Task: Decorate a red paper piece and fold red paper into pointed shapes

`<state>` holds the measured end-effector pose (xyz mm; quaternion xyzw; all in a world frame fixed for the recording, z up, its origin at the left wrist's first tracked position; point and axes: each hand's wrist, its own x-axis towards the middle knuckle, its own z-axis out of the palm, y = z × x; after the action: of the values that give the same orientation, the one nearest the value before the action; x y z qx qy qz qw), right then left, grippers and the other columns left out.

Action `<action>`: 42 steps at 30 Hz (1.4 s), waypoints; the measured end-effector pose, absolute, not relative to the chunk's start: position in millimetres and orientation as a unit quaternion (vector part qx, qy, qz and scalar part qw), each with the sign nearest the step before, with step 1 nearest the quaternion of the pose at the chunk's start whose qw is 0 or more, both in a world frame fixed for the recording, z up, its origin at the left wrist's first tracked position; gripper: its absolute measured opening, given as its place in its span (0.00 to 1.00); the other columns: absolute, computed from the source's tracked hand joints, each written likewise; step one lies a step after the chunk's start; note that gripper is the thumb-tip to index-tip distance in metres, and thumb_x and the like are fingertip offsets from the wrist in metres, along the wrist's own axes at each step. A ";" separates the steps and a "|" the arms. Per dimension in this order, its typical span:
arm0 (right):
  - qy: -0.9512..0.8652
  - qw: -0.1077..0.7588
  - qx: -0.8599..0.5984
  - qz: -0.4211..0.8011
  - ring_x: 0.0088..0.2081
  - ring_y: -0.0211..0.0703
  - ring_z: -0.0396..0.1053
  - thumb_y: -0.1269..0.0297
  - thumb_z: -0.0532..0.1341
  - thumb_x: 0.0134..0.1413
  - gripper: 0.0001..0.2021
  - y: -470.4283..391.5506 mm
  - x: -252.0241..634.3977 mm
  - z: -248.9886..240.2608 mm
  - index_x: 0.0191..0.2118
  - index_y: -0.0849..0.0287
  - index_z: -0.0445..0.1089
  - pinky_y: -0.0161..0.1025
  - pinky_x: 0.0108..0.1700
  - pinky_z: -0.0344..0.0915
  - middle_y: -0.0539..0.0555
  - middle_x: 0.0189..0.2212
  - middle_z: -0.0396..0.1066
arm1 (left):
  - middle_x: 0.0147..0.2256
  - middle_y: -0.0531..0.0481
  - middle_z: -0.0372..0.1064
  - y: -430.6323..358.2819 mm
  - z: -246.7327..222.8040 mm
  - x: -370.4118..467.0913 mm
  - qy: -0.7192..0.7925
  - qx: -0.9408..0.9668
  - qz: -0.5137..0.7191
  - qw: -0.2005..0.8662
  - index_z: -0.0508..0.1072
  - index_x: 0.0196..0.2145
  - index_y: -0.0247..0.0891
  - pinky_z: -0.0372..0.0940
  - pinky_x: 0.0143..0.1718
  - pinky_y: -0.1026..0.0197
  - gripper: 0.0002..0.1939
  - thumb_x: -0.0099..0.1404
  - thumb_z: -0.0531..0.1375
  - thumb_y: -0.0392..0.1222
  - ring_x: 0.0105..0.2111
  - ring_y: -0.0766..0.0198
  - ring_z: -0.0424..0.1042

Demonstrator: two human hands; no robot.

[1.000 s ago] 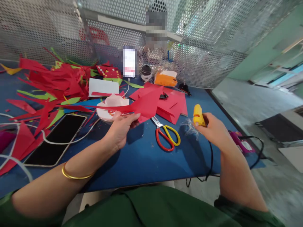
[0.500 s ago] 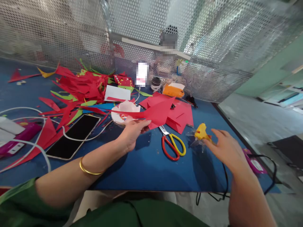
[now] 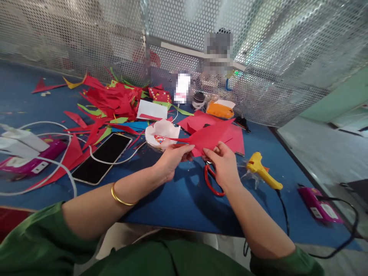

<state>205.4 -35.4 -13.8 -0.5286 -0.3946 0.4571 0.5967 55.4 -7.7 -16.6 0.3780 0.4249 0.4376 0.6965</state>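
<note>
A red paper piece (image 3: 207, 135) with a long narrow tail is held up between both hands over the blue table. My left hand (image 3: 174, 158) pinches its lower left edge. My right hand (image 3: 225, 163) grips its lower edge a little further right, thumb on top. Below the right hand lie scissors (image 3: 212, 182); the red handle loop shows and the rest is hidden. Flat red sheets (image 3: 237, 137) are on the table behind the held piece. To the right rests a yellow glue gun (image 3: 263, 171) with its cord running toward the front edge.
Paper scraps (image 3: 115, 100) pile up at the back left. A phone (image 3: 103, 158) lies left of a white dish (image 3: 172, 131). Purple power strips (image 3: 319, 205) sit at both sides with loose cables. An orange tissue pack (image 3: 220, 110) and a perforated metal screen (image 3: 184, 27) stand behind.
My right hand has left the glue gun and come left to take the red paper's lower edge. My left hand still holds the paper. The view has shifted slightly.
</note>
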 end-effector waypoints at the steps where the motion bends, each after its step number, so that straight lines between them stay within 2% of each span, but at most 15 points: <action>1: -0.388 0.601 -0.530 0.456 0.25 0.37 0.69 0.60 0.72 0.36 0.18 -35.6 206.2 -14.8 0.36 0.56 0.71 0.37 0.32 0.68 0.45 0.24 0.73 | 0.22 0.51 0.70 -7.9 -15.3 55.4 0.418 0.376 0.437 0.702 0.75 0.22 0.36 0.61 0.32 0.61 0.09 0.54 0.65 0.44 0.24 0.66 0.67; 3: -0.377 0.603 -0.530 0.462 0.23 0.36 0.68 0.60 0.72 0.36 0.16 -36.2 208.2 -15.9 0.34 0.57 0.71 0.36 0.30 0.66 0.44 0.21 0.71 | 0.24 0.51 0.71 -8.6 -12.8 55.1 0.404 0.374 0.437 0.712 0.77 0.24 0.36 0.62 0.33 0.61 0.06 0.53 0.62 0.41 0.25 0.66 0.68; 7: -0.367 0.599 -0.533 0.471 0.24 0.37 0.68 0.60 0.72 0.36 0.16 -37.2 212.3 -16.0 0.33 0.56 0.71 0.37 0.30 0.66 0.44 0.22 0.70 | 0.25 0.52 0.73 -10.7 -11.0 54.8 0.407 0.390 0.420 0.711 0.79 0.25 0.37 0.62 0.35 0.62 0.04 0.48 0.63 0.35 0.27 0.67 0.69; 11: -0.379 0.588 -0.534 0.474 0.25 0.38 0.67 0.60 0.71 0.37 0.15 -40.1 213.0 -14.9 0.33 0.55 0.71 0.38 0.31 0.65 0.44 0.23 0.69 | 0.27 0.52 0.76 -12.2 -11.7 55.7 0.406 0.405 0.421 0.703 0.81 0.25 0.39 0.62 0.35 0.63 0.05 0.46 0.67 0.35 0.29 0.66 0.70; 16: -0.384 0.598 -0.534 0.458 0.27 0.38 0.66 0.60 0.71 0.39 0.13 -44.2 210.3 -15.0 0.33 0.55 0.72 0.38 0.31 0.63 0.46 0.26 0.73 | 0.32 0.49 0.80 -14.2 -10.2 57.3 0.382 0.398 0.419 0.722 0.83 0.30 0.36 0.65 0.44 0.62 0.10 0.45 0.72 0.37 0.35 0.64 0.75; 20: -0.379 0.599 -0.532 0.463 0.28 0.39 0.68 0.61 0.71 0.39 0.14 -45.4 208.2 -15.8 0.35 0.56 0.73 0.39 0.33 0.65 0.48 0.28 0.75 | 0.32 0.48 0.80 -15.2 -9.5 57.4 0.381 0.391 0.419 0.726 0.82 0.29 0.36 0.66 0.46 0.61 0.10 0.45 0.72 0.35 0.35 0.63 0.76; 24: -0.382 0.599 -0.522 0.472 0.32 0.42 0.71 0.62 0.70 0.39 0.13 -45.4 206.8 -16.3 0.35 0.54 0.72 0.41 0.36 0.68 0.48 0.30 0.76 | 0.32 0.48 0.80 -14.9 -10.9 58.0 0.395 0.388 0.421 0.719 0.83 0.29 0.37 0.67 0.45 0.59 0.09 0.46 0.73 0.38 0.34 0.63 0.76; 29: -0.408 0.600 -0.518 0.453 0.34 0.43 0.72 0.62 0.69 0.41 0.12 -45.9 206.8 -17.5 0.36 0.54 0.72 0.43 0.40 0.69 0.49 0.31 0.77 | 0.26 0.49 0.78 -14.8 -13.9 60.2 0.428 0.380 0.436 0.694 0.81 0.25 0.38 0.68 0.41 0.59 0.09 0.47 0.75 0.42 0.30 0.63 0.74; 35: -0.421 0.594 -0.511 0.457 0.33 0.42 0.72 0.55 0.68 0.46 0.13 -49.8 207.4 -15.3 0.38 0.55 0.75 0.40 0.35 0.68 0.51 0.33 0.78 | 0.23 0.52 0.76 -15.6 -15.5 61.8 0.431 0.365 0.466 0.680 0.80 0.23 0.38 0.67 0.39 0.61 0.06 0.48 0.73 0.39 0.27 0.67 0.72; 39: -0.424 0.576 -0.509 0.480 0.35 0.44 0.74 0.58 0.71 0.42 0.14 -50.9 204.5 -13.5 0.37 0.53 0.75 0.43 0.38 0.70 0.52 0.37 0.80 | 0.23 0.52 0.76 -16.5 -15.4 63.1 0.431 0.358 0.472 0.681 0.79 0.22 0.37 0.66 0.38 0.62 0.06 0.48 0.73 0.38 0.27 0.68 0.71; 42: -0.410 0.581 -0.516 0.478 0.34 0.44 0.75 0.60 0.72 0.40 0.13 -50.4 202.7 -15.0 0.36 0.54 0.76 0.45 0.42 0.72 0.51 0.34 0.80 | 0.23 0.52 0.76 -17.0 -15.5 63.7 0.427 0.345 0.470 0.691 0.78 0.21 0.36 0.65 0.36 0.62 0.08 0.46 0.74 0.38 0.27 0.67 0.71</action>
<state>202.7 -50.4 -15.0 -0.5157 -0.4098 0.4779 0.5812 63.7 -17.0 -15.5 0.3454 0.4267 0.4699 0.6913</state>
